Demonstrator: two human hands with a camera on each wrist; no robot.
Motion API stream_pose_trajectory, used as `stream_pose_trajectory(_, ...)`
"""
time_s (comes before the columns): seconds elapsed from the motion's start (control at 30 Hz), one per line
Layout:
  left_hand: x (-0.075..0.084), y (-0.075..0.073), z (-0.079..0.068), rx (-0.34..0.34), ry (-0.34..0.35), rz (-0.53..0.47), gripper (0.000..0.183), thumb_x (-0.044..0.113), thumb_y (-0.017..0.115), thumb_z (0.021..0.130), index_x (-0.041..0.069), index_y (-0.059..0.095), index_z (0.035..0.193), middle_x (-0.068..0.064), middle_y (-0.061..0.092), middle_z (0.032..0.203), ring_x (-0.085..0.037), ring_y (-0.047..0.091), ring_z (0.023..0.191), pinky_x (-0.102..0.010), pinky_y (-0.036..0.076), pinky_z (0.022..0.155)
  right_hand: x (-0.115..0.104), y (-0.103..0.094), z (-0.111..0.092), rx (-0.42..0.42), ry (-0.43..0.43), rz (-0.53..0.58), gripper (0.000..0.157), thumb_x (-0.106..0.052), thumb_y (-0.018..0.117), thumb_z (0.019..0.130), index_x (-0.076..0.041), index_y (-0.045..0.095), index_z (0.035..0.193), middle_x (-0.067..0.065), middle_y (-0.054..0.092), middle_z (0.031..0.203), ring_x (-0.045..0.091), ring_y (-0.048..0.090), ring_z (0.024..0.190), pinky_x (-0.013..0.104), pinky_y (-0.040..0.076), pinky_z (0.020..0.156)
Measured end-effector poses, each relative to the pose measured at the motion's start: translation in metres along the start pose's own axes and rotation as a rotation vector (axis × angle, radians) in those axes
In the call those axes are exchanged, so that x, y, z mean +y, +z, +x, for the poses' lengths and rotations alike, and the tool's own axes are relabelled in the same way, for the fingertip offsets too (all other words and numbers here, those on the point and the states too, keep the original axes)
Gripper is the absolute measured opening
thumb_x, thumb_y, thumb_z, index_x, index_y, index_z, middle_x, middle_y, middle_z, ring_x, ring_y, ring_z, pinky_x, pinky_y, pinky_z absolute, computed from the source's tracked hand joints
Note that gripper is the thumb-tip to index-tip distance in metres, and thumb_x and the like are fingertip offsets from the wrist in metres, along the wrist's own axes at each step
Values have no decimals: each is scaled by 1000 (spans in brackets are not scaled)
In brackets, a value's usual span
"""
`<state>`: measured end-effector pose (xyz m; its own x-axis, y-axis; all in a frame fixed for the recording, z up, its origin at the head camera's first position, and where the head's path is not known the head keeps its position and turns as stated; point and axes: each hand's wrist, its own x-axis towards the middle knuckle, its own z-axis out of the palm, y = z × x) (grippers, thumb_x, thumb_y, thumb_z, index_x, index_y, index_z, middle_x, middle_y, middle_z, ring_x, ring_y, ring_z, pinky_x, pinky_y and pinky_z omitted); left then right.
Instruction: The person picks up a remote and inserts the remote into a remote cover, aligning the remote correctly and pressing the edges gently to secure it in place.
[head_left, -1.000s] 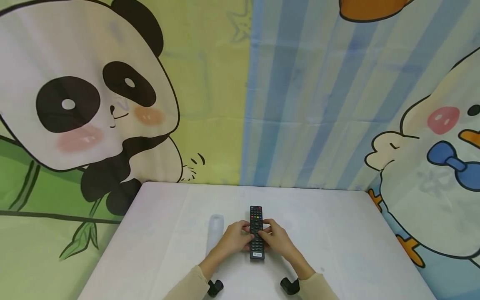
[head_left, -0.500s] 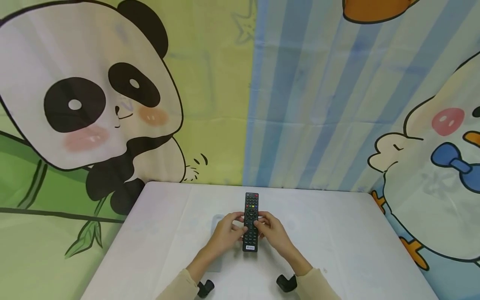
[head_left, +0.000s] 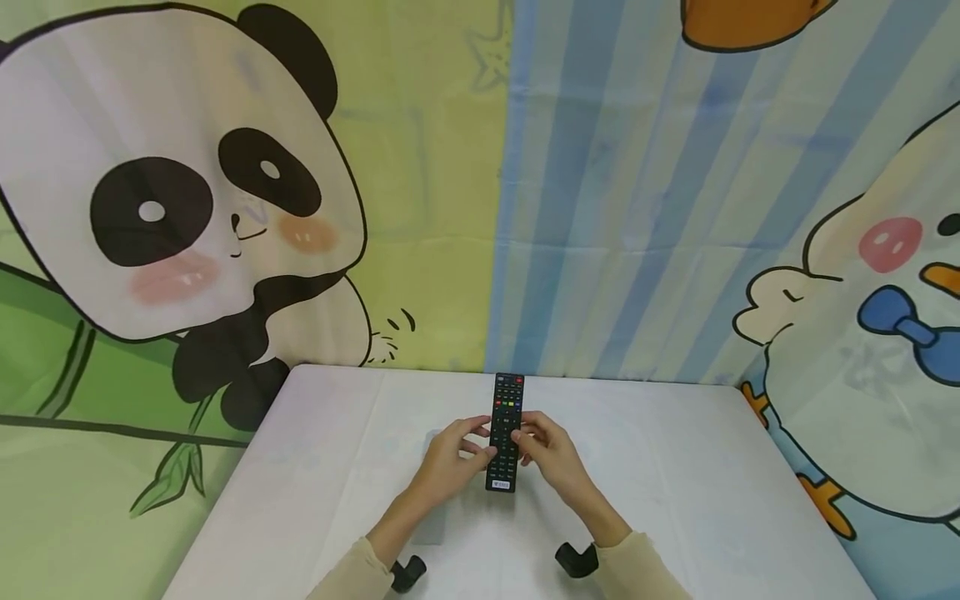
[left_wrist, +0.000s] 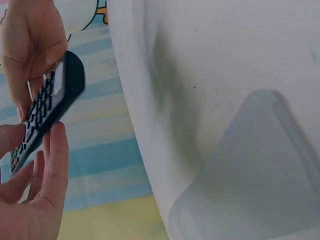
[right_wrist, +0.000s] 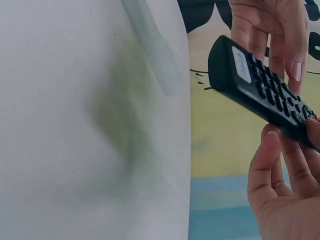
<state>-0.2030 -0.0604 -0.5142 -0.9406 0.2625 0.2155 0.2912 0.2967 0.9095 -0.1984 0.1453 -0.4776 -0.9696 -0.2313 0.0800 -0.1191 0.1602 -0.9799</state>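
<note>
A black remote control [head_left: 506,429] is held up over the white table, its buttons facing the head camera and a white label at its near end. My left hand [head_left: 444,460] grips its left edge, thumb on the button side and fingers beneath, as the left wrist view shows. On the opposite edge, my right hand [head_left: 557,454] pinches it between the thumb on the face and fingers behind. In the right wrist view the remote [right_wrist: 255,85] tilts, label end nearest. A translucent, long flat sleeve [left_wrist: 255,170] lies on the table, partly hidden by my left forearm in the head view.
The white table [head_left: 675,483] reaches back to a hanging cloth [head_left: 585,208] printed with a panda, a white bird and blue stripes. Black wrist mounts [head_left: 576,560] sit by both sleeve cuffs. The remote's soft shadow falls on the tabletop.
The remote control has moved away from my body, toward the table's far edge, with both hands around it. Fingers of my left hand have spread a little. The translucent sleeve stays put.
</note>
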Motion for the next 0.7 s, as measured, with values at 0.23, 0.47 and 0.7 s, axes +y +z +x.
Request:
stream_pose_trajectory(0.23, 2, -4, -1, 24, -151, -277, 27, 20, 67, 98, -6, 66, 106, -14, 68, 89, -26, 71, 74, -36, 60, 64, -8, 2, -4, 56, -137, -103, 24, -4, 62, 100, -3, 63, 123, 12, 68, 109, 35, 65, 84, 45, 56, 72)
stream_pose_trajectory(0.47, 7, -9, -1, -104, -279, -463, 47, 37, 59, 102, -9, 68, 100, -18, 72, 87, -29, 73, 77, -41, 60, 69, -14, 6, -7, 97, -260, -164, 22, 0, 63, 98, -2, 65, 119, 9, 69, 110, 29, 68, 91, 31, 55, 76)
stream_pose_trajectory(0.7, 10, -10, 2, -145, -387, -647, 63, 49, 56, 101, -12, 65, 113, -23, 72, 98, -30, 73, 87, -41, 58, 77, 1, 8, -3, 135, -410, -296, 23, 2, 65, 95, -2, 66, 117, 9, 71, 108, 25, 66, 87, 36, 55, 76)
